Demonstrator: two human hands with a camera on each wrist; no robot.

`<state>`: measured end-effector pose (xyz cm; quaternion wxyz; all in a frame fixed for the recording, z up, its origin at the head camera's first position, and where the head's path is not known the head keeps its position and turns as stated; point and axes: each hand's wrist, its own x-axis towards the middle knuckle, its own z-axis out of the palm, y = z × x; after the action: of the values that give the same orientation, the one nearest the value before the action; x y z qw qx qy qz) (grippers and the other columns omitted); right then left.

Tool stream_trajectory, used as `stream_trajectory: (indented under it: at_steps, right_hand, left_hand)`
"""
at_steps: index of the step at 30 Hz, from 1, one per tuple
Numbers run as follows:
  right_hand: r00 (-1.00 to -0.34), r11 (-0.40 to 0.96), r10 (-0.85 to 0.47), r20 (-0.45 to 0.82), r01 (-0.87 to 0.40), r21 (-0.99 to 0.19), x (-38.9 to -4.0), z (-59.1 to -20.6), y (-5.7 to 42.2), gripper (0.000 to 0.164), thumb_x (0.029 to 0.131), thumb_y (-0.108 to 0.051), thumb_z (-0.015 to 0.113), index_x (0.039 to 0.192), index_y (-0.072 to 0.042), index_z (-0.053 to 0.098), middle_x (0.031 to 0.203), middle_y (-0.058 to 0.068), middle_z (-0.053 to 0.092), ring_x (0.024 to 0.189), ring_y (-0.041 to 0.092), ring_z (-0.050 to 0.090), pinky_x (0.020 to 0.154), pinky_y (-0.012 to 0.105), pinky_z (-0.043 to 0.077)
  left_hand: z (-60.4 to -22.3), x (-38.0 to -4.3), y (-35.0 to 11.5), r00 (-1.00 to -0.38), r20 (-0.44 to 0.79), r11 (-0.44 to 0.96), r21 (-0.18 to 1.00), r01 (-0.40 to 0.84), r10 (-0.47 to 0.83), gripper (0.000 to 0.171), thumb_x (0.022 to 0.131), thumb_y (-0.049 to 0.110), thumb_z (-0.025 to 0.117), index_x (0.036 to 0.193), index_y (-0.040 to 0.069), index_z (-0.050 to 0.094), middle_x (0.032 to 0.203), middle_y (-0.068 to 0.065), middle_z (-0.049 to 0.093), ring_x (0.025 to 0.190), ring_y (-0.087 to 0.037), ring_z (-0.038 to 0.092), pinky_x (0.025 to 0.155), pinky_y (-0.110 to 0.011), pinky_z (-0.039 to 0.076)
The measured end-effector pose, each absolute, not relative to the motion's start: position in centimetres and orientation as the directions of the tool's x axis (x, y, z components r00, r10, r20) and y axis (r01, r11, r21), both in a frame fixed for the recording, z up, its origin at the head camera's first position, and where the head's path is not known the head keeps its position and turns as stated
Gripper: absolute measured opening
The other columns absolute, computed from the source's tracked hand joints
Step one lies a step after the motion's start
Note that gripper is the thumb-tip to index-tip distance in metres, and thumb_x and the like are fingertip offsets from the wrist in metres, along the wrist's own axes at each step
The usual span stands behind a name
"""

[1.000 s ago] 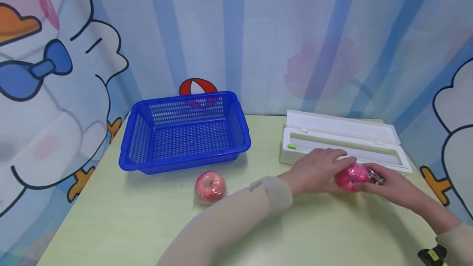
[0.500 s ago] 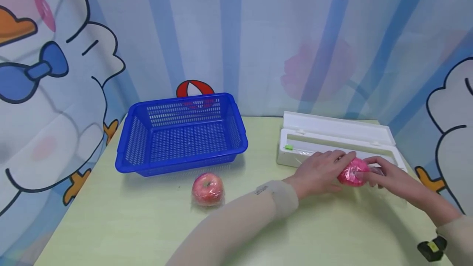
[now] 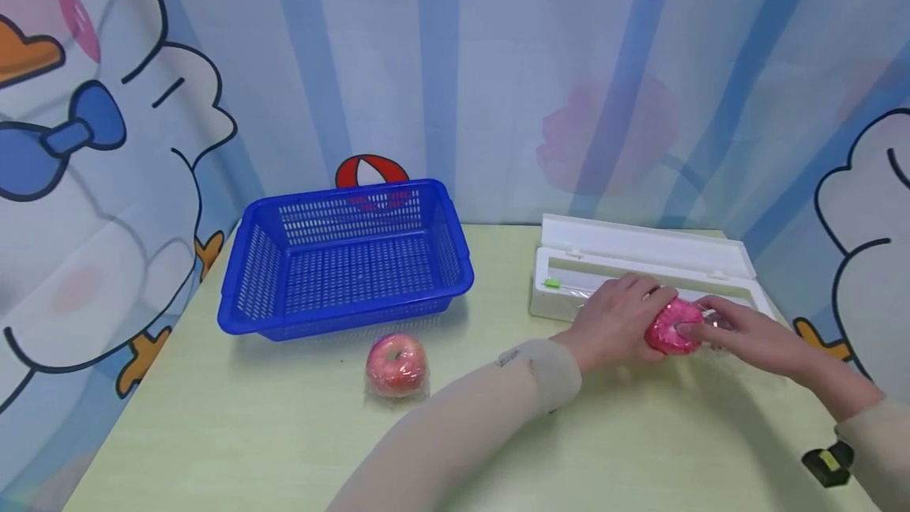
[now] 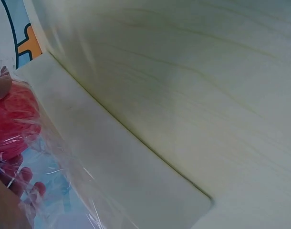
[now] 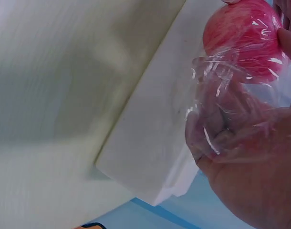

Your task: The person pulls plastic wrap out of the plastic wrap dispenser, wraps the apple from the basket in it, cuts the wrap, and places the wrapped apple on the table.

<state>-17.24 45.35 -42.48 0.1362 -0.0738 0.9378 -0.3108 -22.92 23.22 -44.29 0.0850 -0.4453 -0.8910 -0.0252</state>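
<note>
In the head view, my left hand (image 3: 620,322) grips a red apple (image 3: 674,328) from its left side, in front of a white box. My right hand (image 3: 753,338) is at the apple's right, its thumb on the fruit and its fingers curled in clear plastic wrap (image 3: 713,318). The right wrist view shows this plastic wrap (image 5: 222,100) trailing from the apple (image 5: 243,38) over the fingers. Loose wrap (image 4: 83,186) also hangs below the apple (image 4: 14,119) in the left wrist view. Some fingertips are hidden behind the fruit.
The long white box (image 3: 550,306) stands behind the hands with its lid (image 3: 647,247) raised and a green tab (image 3: 552,283) at its left. A wrapped apple (image 3: 396,364) sits left of the left forearm. Behind it is a blue mesh basket (image 3: 341,322).
The right hand's fingers have shifted around the held apple and its wrap, and the apple has turned slightly. The left hand has stayed on it. The head view has drifted slightly to the right.
</note>
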Motion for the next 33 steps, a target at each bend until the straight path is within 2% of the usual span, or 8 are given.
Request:
stream_trajectory:
  at_steps: [4,8,12,15,19,21,31,33]
  right_hand:
    - [-0.957,0.86,-0.214,-0.196,-0.09,-0.502,-16.7,-41.4,45.2,0.064,0.11,-0.043,0.057,0.148,0.008,0.049,0.129,0.025,0.068,0.109,0.035,0.069,0.082,0.049,0.061]
    - [-0.979,0.931,-0.201,-0.018,-0.186,-0.314,-15.4,-40.5,44.7,0.077,0.101,-0.047,0.072,0.149,0.009,0.05,0.135,0.032,0.063,0.112,0.047,0.065,0.082,0.061,0.059]
    - [-0.95,0.957,-0.251,0.187,-0.273,-0.103,-14.0,-40.8,44.0,0.093,0.085,-0.044,0.089,0.151,0.007,0.048,0.14,0.036,0.057,0.119,0.058,0.058,0.086,0.075,0.054]
    - [-0.88,0.935,-0.334,0.339,-0.354,0.004,-13.5,-42.0,43.8,0.104,0.091,-0.072,0.072,0.154,0.007,0.044,0.138,0.035,0.057,0.114,0.057,0.061,0.085,0.073,0.055]
    - [-0.756,0.893,-0.422,0.501,-0.441,0.086,-13.7,-43.6,43.8,0.115,0.093,-0.088,0.02,0.157,0.006,0.042,0.14,0.033,0.054,0.112,0.053,0.062,0.086,0.07,0.056]
    - [-0.721,0.882,-0.439,0.535,-0.46,0.103,-13.9,-44.2,43.6,0.111,0.096,-0.086,0.02,0.158,0.004,0.041,0.14,0.032,0.055,0.112,0.05,0.063,0.085,0.068,0.057]
    - [-0.738,0.886,-0.384,0.555,-0.463,-0.001,-15.3,-45.6,43.3,0.105,0.096,-0.081,0.031,0.159,0.002,0.039,0.129,0.03,0.057,0.109,0.047,0.062,0.076,0.062,0.061]
    - [-0.749,0.887,-0.367,0.552,-0.461,-0.035,-15.5,-45.5,43.2,0.097,0.095,-0.072,0.062,0.156,0.001,0.042,0.13,0.029,0.056,0.11,0.045,0.061,0.076,0.062,0.061]
  left_hand:
    - [-43.9,-23.0,23.3,-0.588,0.158,0.596,-0.009,0.803,0.793,0.088,0.086,0.067,0.08,0.158,0.031,0.045,0.151,0.012,0.05,0.14,-0.007,0.043,0.113,-0.021,0.041]
    - [-43.4,-23.2,23.5,-0.591,0.138,0.591,0.048,0.806,0.795,0.086,0.084,0.064,0.083,0.154,0.031,0.048,0.145,0.012,0.051,0.131,-0.004,0.046,0.109,-0.02,0.043]
    - [-42.8,-23.8,23.5,-0.595,0.121,0.588,0.088,0.804,0.795,0.087,0.081,0.064,0.086,0.153,0.032,0.049,0.139,0.012,0.053,0.124,-0.002,0.049,0.104,-0.02,0.046]
    - [-42.2,-24.3,23.6,-0.598,0.101,0.587,0.122,0.8,0.795,0.088,0.08,0.063,0.087,0.153,0.031,0.051,0.136,0.012,0.055,0.122,-0.002,0.051,0.101,-0.02,0.048]
    - [-41.4,-24.9,24.0,-0.602,0.055,0.585,0.185,0.79,0.796,0.085,0.08,0.062,0.087,0.151,0.03,0.054,0.133,0.013,0.056,0.119,-0.001,0.052,0.096,-0.019,0.051]
    - [-41.0,-25.2,24.2,-0.604,0.026,0.584,0.221,0.781,0.797,0.082,0.081,0.06,0.087,0.15,0.03,0.055,0.131,0.013,0.057,0.116,0.0,0.052,0.093,-0.018,0.052]
    - [-39.4,-26.3,24.7,-0.582,-0.102,0.574,0.368,0.731,0.807,0.077,0.083,0.052,0.089,0.146,0.021,0.057,0.123,0.011,0.058,0.104,0.0,0.054,0.08,-0.013,0.05]
    - [-39.2,-26.4,24.8,-0.581,-0.122,0.578,0.383,0.721,0.805,0.075,0.084,0.051,0.088,0.145,0.02,0.056,0.122,0.011,0.057,0.102,0.0,0.054,0.079,-0.013,0.05]
